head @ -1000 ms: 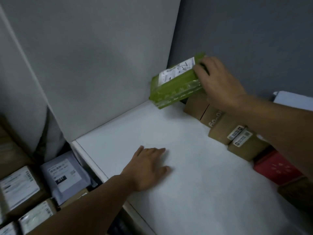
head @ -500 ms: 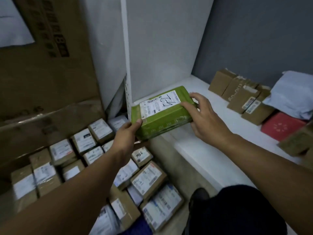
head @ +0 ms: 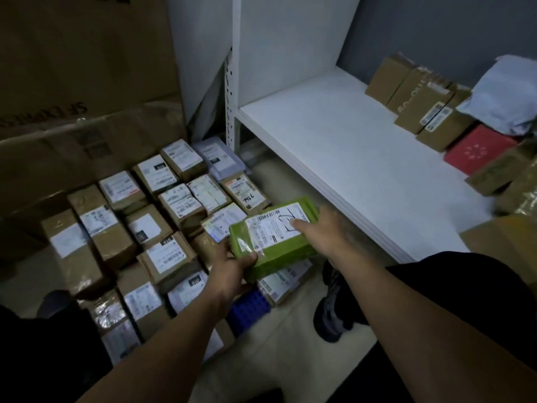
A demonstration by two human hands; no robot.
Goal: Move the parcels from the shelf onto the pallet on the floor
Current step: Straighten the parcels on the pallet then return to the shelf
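Parcels [head: 162,199] already lie label-up in close rows over the pallet [head: 247,311], whose blue plastic shows only at its near right corner, so by my reading you are well into the job.

Your left grip [head: 232,264] is curled round the near left corner of the green parcel [head: 273,237]. Your right grip [head: 322,232] clamps its right end with one digit laid across the white label, and its other fingers are hidden underneath. The green parcel is off the shelf [head: 334,135] and in the air. It is tilted, just above the boxes at the pallet's near right corner, and not yet set down. I take this for the lowering step of one carry among several.

What is left sits along the shelf's back edge, toward its right end:
- a row of brown boxes [head: 421,103]
- a grey bag [head: 505,91]
- a red box [head: 479,149]
- more brown cartons [head: 494,175] at the right edge

Free room on the pallet looks scarce, so you will likely have to stack on top.
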